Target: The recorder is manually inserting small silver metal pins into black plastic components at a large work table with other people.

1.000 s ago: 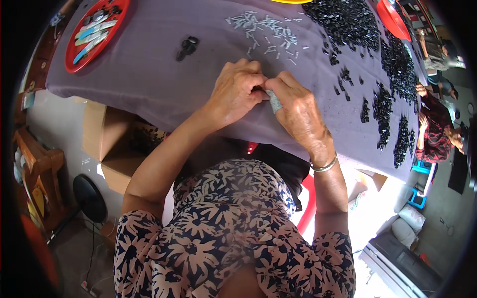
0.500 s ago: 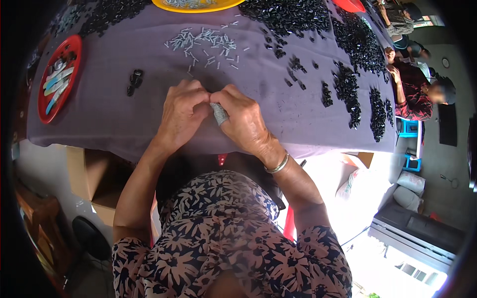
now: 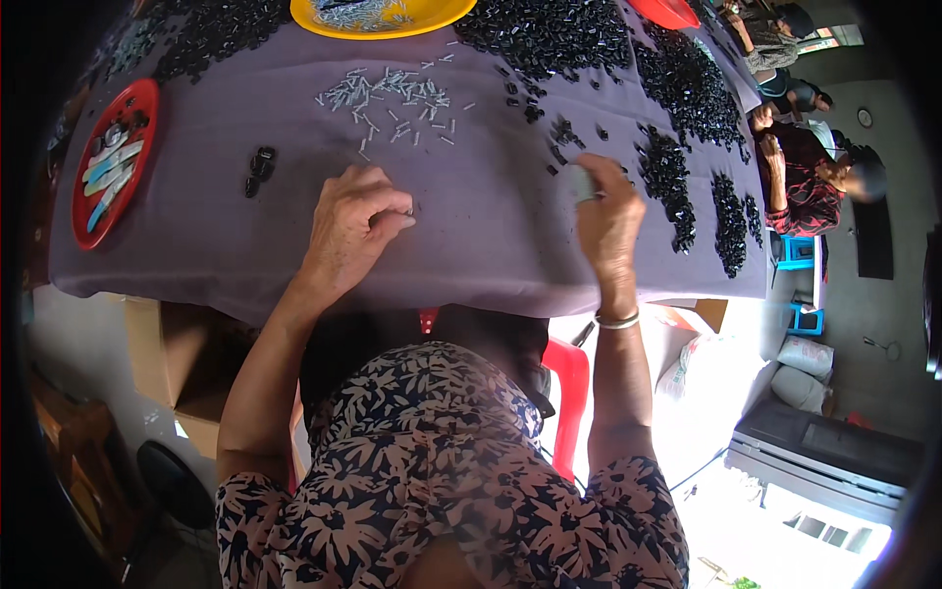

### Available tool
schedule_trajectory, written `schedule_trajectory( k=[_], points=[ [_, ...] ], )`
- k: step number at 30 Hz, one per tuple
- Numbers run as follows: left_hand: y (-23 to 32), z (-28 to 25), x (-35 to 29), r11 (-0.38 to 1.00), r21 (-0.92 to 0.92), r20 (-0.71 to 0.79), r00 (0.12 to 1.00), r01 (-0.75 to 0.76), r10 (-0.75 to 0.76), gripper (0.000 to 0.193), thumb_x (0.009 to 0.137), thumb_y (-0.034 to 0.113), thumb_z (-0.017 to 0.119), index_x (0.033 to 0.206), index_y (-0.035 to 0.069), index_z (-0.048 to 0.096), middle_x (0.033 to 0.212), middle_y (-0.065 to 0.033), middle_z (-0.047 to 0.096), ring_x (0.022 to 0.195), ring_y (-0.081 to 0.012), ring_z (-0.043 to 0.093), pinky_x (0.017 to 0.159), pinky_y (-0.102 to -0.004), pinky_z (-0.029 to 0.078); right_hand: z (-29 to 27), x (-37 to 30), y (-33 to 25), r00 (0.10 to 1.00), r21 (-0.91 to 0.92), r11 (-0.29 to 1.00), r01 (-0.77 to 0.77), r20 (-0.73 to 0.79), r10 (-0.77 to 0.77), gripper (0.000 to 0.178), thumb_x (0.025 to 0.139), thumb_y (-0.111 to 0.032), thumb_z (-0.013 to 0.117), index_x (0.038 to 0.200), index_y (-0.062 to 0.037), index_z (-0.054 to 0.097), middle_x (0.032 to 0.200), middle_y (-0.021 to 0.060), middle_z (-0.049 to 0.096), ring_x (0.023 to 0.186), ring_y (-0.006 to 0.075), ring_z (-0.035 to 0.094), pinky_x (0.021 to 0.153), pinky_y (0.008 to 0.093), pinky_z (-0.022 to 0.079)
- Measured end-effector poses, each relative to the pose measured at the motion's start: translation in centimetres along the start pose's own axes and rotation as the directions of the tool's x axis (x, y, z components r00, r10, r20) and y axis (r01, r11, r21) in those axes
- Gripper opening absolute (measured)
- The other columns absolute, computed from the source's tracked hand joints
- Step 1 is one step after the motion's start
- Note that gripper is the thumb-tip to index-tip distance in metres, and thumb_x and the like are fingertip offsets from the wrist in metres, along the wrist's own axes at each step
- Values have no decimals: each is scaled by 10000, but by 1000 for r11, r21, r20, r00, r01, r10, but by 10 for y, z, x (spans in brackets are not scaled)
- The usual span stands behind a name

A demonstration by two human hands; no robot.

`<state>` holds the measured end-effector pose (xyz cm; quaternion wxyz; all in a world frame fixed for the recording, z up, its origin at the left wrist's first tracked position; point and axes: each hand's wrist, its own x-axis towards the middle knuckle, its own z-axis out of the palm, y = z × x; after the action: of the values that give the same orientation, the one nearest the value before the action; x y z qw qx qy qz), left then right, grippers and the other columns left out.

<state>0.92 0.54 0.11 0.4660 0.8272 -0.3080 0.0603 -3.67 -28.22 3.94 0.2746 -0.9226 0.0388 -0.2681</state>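
My left hand [image 3: 355, 224] is over the middle of the cloth-covered table, thumb and index finger pinched together. If it holds anything, that is too small to make out. My right hand [image 3: 610, 218], a bracelet at its wrist, is curled beside small black pieces [image 3: 564, 133] on the right. A pale grey wrap or pad [image 3: 581, 184] shows at its fingers; whether worn or held is unclear. Beyond my left hand lies a loose scatter of short clear sticks [image 3: 392, 95]. A few black pieces [image 3: 259, 171] sit to its left.
A red tray [image 3: 80, 218] with knife-like tools stands at the left. A yellow tray [image 3: 432, 26] of clear sticks is at the far edge. Heaps of black pieces [image 3: 687, 93] cover the far right. Another person [image 3: 810, 177] sits beyond the right edge.
My hands, which were together at the middle, have parted. The right one has swung out to the right, toward the black pieces; the left has stayed nearly in place.
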Motion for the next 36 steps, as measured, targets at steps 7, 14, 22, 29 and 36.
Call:
schedule_trajectory(
  k=[7,14,22,29,36],
  points=[
    [1,-1,0,999,41,-6,1000,-8,8,121,719,77,740,818,96,674,796,5,591,847,-212,555,788,-359,391,-7,11,49,986,-169,985,36,166,-7,177,799,-33,714,971,-47,676,847,93,662,673,190,618,643,302,502],
    [-8,4,2,997,45,0,998,-67,67,113,727,102,744,822,114,684,818,16,602,837,-198,558,771,-362,391,-15,22,50,952,-117,990,-83,284,114,149,755,27,712,888,-13,660,742,107,665,662,176,643,648,292,518],
    [-4,2,-3,998,55,-7,999,-43,44,101,753,101,752,837,109,696,829,34,607,833,-166,548,796,-342,385,-2,-2,42,937,-251,908,336,189,-295,176,824,31,616,994,-11,604,916,157,616,782,298,628,686,394,509],
    [-6,4,-4,996,63,-22,998,-57,59,113,757,105,752,857,109,698,836,34,603,857,-159,557,815,-342,387,-8,2,48,950,-170,953,252,231,-210,159,821,29,614,972,-20,612,862,115,603,723,249,605,672,338,502],
    [-6,5,-3,997,56,-26,998,-53,54,90,753,129,741,840,113,723,821,12,602,860,-179,559,822,-350,399,6,-2,8,976,148,987,58,200,-87,148,861,10,674,998,-31,636,901,38,666,778,95,615,740,238,514]
  ],
)
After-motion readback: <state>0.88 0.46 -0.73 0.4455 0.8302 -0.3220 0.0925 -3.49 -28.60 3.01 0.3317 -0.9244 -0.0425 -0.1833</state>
